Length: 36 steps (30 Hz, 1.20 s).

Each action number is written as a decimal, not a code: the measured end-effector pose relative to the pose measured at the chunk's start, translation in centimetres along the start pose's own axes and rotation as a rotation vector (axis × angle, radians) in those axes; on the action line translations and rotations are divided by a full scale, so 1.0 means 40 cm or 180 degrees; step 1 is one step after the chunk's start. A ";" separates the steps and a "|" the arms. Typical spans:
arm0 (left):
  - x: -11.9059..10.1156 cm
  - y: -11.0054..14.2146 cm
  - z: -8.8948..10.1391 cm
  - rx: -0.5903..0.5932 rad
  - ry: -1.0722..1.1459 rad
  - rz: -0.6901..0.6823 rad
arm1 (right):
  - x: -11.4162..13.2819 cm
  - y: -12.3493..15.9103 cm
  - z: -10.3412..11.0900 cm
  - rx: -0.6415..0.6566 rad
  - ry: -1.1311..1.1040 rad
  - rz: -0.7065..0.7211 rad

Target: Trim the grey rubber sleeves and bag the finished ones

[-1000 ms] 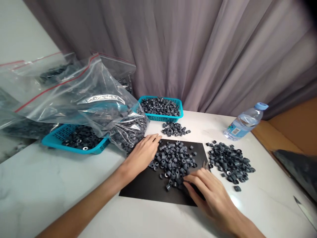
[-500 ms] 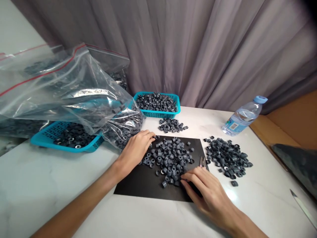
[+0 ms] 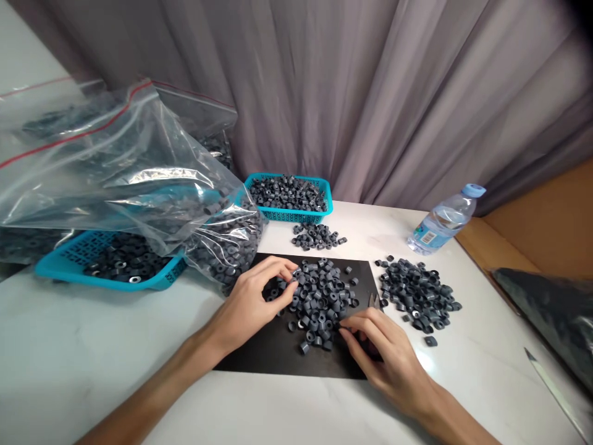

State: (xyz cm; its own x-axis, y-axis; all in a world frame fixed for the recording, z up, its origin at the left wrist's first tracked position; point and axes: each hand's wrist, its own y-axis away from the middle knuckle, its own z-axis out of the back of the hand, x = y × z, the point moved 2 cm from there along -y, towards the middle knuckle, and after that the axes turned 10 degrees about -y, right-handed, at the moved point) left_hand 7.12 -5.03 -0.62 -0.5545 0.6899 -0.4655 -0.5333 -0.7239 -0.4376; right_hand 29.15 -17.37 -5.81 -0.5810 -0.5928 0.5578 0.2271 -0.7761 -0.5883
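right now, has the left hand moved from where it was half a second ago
Yes: judged against the black mat, the left hand has drawn back from its far edge toward the person, beside the grey pieces.

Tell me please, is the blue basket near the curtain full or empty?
Full, or nearly so: small grey pieces heap up to around the rim of the blue basket, hiding its floor.
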 end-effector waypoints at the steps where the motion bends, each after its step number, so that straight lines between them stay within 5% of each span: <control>1: -0.007 0.002 0.001 0.0013 0.0098 0.0039 | -0.003 0.002 0.001 -0.0010 -0.0010 -0.0026; 11: -0.012 0.020 -0.039 0.0364 0.1713 0.1153 | 0.001 0.014 0.007 0.0051 0.0026 -0.0105; 19: -0.054 0.042 -0.032 0.0260 0.1064 0.0752 | 0.021 0.017 0.001 0.0079 -0.0054 0.0074; 30: -0.041 0.034 -0.038 0.0423 0.2480 0.1534 | 0.007 0.032 -0.021 -0.0179 -0.0201 -0.0277; 36: -0.031 0.029 -0.040 0.0461 0.2659 0.1699 | 0.002 0.033 -0.028 -0.0122 -0.0140 -0.0334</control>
State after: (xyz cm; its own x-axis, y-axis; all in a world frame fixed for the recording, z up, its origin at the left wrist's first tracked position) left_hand 8.23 -6.73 -1.78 -0.1470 0.0094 -0.9891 -0.4491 -0.8916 0.0583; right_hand 28.52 -18.22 -7.20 -0.5650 -0.5182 0.6420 0.1363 -0.8261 -0.5468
